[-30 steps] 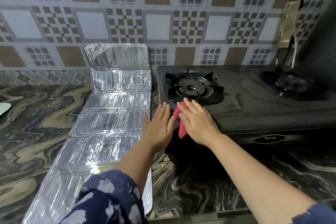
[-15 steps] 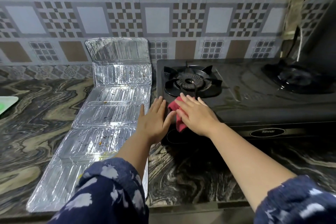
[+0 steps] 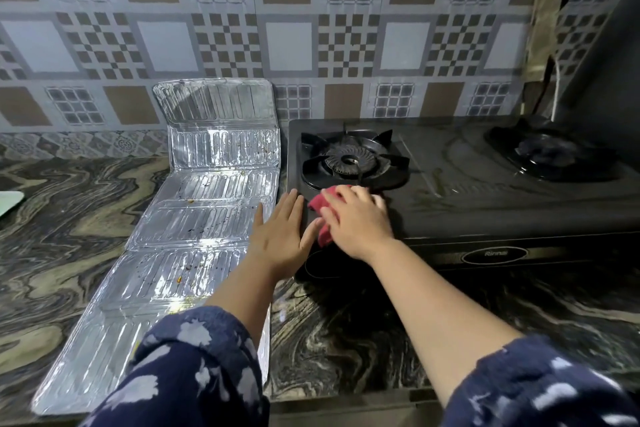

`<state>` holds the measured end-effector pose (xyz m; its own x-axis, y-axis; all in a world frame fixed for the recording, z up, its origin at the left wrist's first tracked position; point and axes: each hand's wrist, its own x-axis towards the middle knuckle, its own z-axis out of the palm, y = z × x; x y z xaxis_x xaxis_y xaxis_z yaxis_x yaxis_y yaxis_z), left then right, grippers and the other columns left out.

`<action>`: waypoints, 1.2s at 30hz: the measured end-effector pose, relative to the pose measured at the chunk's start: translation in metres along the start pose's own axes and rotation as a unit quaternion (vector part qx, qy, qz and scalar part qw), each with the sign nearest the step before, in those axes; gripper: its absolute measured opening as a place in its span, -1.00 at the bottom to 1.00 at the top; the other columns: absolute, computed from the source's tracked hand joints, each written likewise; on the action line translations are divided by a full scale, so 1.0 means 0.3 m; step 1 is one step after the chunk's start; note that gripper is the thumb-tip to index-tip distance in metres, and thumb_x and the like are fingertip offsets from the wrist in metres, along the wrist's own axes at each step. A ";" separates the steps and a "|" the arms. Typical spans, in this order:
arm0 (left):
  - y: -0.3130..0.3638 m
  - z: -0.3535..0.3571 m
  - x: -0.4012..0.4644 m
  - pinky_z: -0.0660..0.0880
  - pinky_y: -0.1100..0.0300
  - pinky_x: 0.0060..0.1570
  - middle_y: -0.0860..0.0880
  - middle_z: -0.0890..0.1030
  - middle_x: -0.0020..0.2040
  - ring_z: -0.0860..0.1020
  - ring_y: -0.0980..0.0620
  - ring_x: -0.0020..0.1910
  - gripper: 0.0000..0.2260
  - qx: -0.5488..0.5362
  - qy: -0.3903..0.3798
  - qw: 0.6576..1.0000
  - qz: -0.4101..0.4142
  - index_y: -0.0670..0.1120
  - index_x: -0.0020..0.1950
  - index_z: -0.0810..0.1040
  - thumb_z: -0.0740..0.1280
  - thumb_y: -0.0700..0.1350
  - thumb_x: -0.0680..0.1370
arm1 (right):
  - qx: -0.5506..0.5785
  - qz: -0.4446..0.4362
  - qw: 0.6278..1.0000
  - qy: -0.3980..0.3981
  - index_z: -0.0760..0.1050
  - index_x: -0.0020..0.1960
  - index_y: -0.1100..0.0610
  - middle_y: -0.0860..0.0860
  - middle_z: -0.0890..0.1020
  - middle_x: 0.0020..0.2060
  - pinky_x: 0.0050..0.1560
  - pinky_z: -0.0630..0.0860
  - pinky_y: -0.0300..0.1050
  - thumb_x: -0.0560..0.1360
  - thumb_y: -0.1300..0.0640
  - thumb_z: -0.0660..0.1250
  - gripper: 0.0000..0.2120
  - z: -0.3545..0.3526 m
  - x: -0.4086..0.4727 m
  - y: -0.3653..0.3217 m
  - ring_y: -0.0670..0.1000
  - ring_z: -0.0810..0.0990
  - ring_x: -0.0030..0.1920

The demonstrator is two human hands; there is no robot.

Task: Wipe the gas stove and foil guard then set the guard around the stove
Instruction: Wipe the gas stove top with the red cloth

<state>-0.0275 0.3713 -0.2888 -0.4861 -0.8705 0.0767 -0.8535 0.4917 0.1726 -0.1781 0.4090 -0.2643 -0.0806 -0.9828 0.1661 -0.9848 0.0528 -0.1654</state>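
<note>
A black two-burner gas stove stands on the marble counter against the tiled wall. My right hand presses a red cloth onto the stove top, just in front of the left burner. My left hand lies flat, fingers spread, on the stove's front left corner and holds nothing. The silver foil guard lies unfolded on the counter left of the stove. Its far panel leans up against the wall, and brown specks dot its panels.
The right burner sits at the stove's far right, under a dark vertical surface. A pale green object shows at the left edge of the marble counter. The counter's front edge runs along the bottom.
My right hand has slid the red cloth a little to the right across the stove top in front of the left burner. My left hand stays flat on the stove's corner.
</note>
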 end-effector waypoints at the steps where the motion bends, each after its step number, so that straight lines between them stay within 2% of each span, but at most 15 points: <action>1: 0.003 -0.003 -0.001 -0.23 -0.12 0.50 0.02 -0.03 0.60 -0.07 0.11 0.56 -0.16 0.000 0.013 1.000 -0.005 -0.07 0.58 -0.01 -0.40 0.34 0.42 | 0.006 -0.009 1.000 0.001 0.23 0.46 -0.08 -0.07 0.31 0.44 0.45 0.01 0.22 0.60 -0.10 0.01 -0.56 0.002 -0.004 -0.005 0.03 0.20 0.45; 3: 0.021 -0.014 0.007 -0.10 -0.11 0.49 0.00 0.27 0.52 0.19 0.07 0.51 -0.24 0.007 0.076 0.997 -0.025 -0.06 0.50 0.25 -0.33 0.29 0.50 | 0.025 -0.010 1.000 -0.011 0.23 0.46 -0.10 -0.11 0.27 0.47 0.48 -0.11 0.24 0.59 -0.10 0.02 -0.56 -0.003 -0.014 0.028 -0.02 0.13 0.50; 4: 0.039 -0.024 0.015 0.00 -0.10 0.46 -0.01 0.42 0.40 0.34 0.03 0.42 -0.31 0.015 0.116 0.993 -0.033 -0.06 0.38 0.38 -0.27 0.26 0.53 | 0.038 -0.005 0.999 -0.019 0.22 0.47 -0.11 -0.12 0.24 0.49 0.49 -0.11 0.22 0.59 -0.09 0.02 -0.56 -0.008 -0.020 0.059 -0.03 0.10 0.52; 6: 0.094 -0.036 0.042 0.11 -0.05 0.36 -0.01 0.52 0.23 0.46 -0.01 0.26 -0.41 0.022 0.165 0.986 -0.021 -0.07 0.24 0.46 -0.19 0.21 0.55 | 0.052 0.008 0.998 -0.031 0.20 0.48 -0.12 -0.13 0.21 0.51 0.51 -0.08 0.15 0.60 -0.07 0.01 -0.56 -0.021 -0.035 0.138 -0.05 0.07 0.53; 9: 0.190 -0.012 0.080 0.17 0.00 0.33 -0.02 0.52 0.31 0.44 -0.01 0.33 -0.40 0.014 0.154 0.987 0.049 -0.08 0.32 0.45 -0.15 0.18 0.53 | 0.050 0.038 0.997 -0.035 0.18 0.49 -0.12 -0.13 0.17 0.52 0.52 -0.06 0.10 0.61 -0.04 0.00 -0.56 -0.053 -0.066 0.280 -0.07 0.05 0.54; 12: 0.293 0.027 0.103 0.10 -0.03 0.44 -0.02 0.40 0.46 0.26 0.04 0.49 -0.35 -0.002 0.116 0.988 0.101 -0.08 0.43 0.38 -0.17 0.19 0.51 | 0.042 0.090 0.994 -0.043 0.15 0.50 -0.13 -0.15 0.10 0.54 0.52 -0.07 0.08 0.62 -0.03 -0.02 -0.55 -0.092 -0.098 0.437 -0.08 0.01 0.54; 17: 0.412 0.044 0.183 -0.08 0.00 0.51 0.01 0.19 0.56 0.05 0.09 0.56 -0.50 -0.014 0.081 0.989 0.126 -0.08 0.52 0.24 0.00 0.11 0.64 | 0.013 0.161 0.985 -0.066 0.05 0.52 -0.11 -0.10 0.00 0.56 0.52 -0.10 0.11 0.62 -0.03 -0.08 -0.53 -0.126 -0.079 0.615 -0.02 -0.04 0.55; 20: 0.433 0.051 0.226 -0.11 0.01 0.51 0.03 0.11 0.58 -0.01 0.11 0.56 -0.49 -0.003 0.085 0.990 0.109 -0.06 0.54 0.18 -0.03 0.13 0.64 | -0.007 0.213 0.973 -0.086 -0.03 0.54 -0.09 -0.06 -0.06 0.56 0.51 -0.13 0.16 0.62 -0.06 -0.14 -0.51 -0.124 -0.010 0.641 0.05 -0.08 0.56; 22: 0.432 0.060 0.236 -0.12 0.03 0.51 0.02 0.09 0.59 -0.01 0.12 0.56 -0.45 0.016 0.088 0.991 0.096 -0.06 0.55 0.16 -0.10 0.17 0.62 | -0.007 0.219 0.971 -0.093 -0.05 0.54 -0.12 -0.07 -0.08 0.56 0.50 -0.16 0.19 0.61 -0.10 -0.16 -0.50 -0.112 0.034 0.613 0.09 -0.11 0.56; 24: 0.431 0.068 0.231 -0.12 0.05 0.51 0.03 0.10 0.58 0.01 0.13 0.56 -0.34 0.027 0.095 0.991 0.093 -0.05 0.55 0.17 -0.23 0.22 0.55 | -0.006 0.188 0.979 -0.083 -0.04 0.53 -0.14 -0.09 -0.07 0.56 0.51 -0.16 0.18 0.61 -0.13 -0.14 -0.50 -0.095 0.054 0.579 0.08 -0.12 0.56; 26: 0.431 0.068 0.226 -0.14 0.08 0.47 0.03 0.17 0.56 0.08 0.13 0.55 -0.28 0.034 0.107 0.989 0.095 -0.03 0.54 0.21 -0.28 0.24 0.49 | 0.005 0.155 0.985 -0.070 -0.01 0.52 -0.17 -0.11 -0.05 0.56 0.52 -0.16 0.14 0.60 -0.12 -0.10 -0.51 -0.093 0.047 0.577 0.04 -0.11 0.56; 29: 0.439 0.056 0.226 -0.03 0.08 0.40 0.02 0.38 0.47 0.30 0.09 0.47 -0.35 0.048 0.135 0.985 0.099 -0.04 0.45 0.39 -0.13 0.22 0.51 | 0.036 0.131 0.989 -0.059 0.06 0.51 -0.19 -0.13 0.00 0.55 0.52 -0.14 0.08 0.60 -0.06 -0.03 -0.53 -0.109 0.004 0.640 -0.01 -0.08 0.55; 32: 0.501 0.028 0.244 0.18 0.06 0.35 0.02 0.50 0.37 0.45 0.06 0.36 -0.43 0.028 0.148 0.982 0.117 -0.05 0.37 0.48 0.02 0.18 0.49 | 0.043 0.159 0.985 -0.050 0.09 0.51 -0.17 -0.12 0.01 0.55 0.53 -0.13 0.07 0.60 -0.02 -0.02 -0.53 -0.131 -0.056 0.746 -0.02 -0.06 0.55; 34: 0.569 0.017 0.266 0.21 0.09 0.37 0.03 0.45 0.42 0.39 0.07 0.40 -0.47 0.017 0.131 0.982 0.133 -0.04 0.41 0.43 0.06 0.15 0.52 | 0.032 0.194 0.980 -0.042 0.08 0.51 -0.16 -0.10 0.01 0.56 0.53 -0.11 0.07 0.60 -0.02 -0.02 -0.53 -0.151 -0.101 0.829 -0.01 -0.05 0.55; 36: 0.637 0.031 0.295 0.10 0.11 0.46 0.02 0.31 0.51 0.24 0.08 0.50 -0.50 -0.006 0.094 0.986 0.136 -0.05 0.48 0.31 0.08 0.12 0.58 | 0.026 0.228 0.973 -0.036 0.09 0.51 -0.15 -0.09 0.03 0.56 0.52 -0.09 0.06 0.59 -0.03 -0.02 -0.52 -0.173 -0.137 0.915 0.00 -0.03 0.55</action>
<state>-0.2354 0.3884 -0.2582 -0.6520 -0.6955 0.3020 -0.6940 0.7078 0.1318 -0.4530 0.4731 -0.2662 -0.4943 -0.8693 -0.0031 -0.8403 0.4787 -0.2545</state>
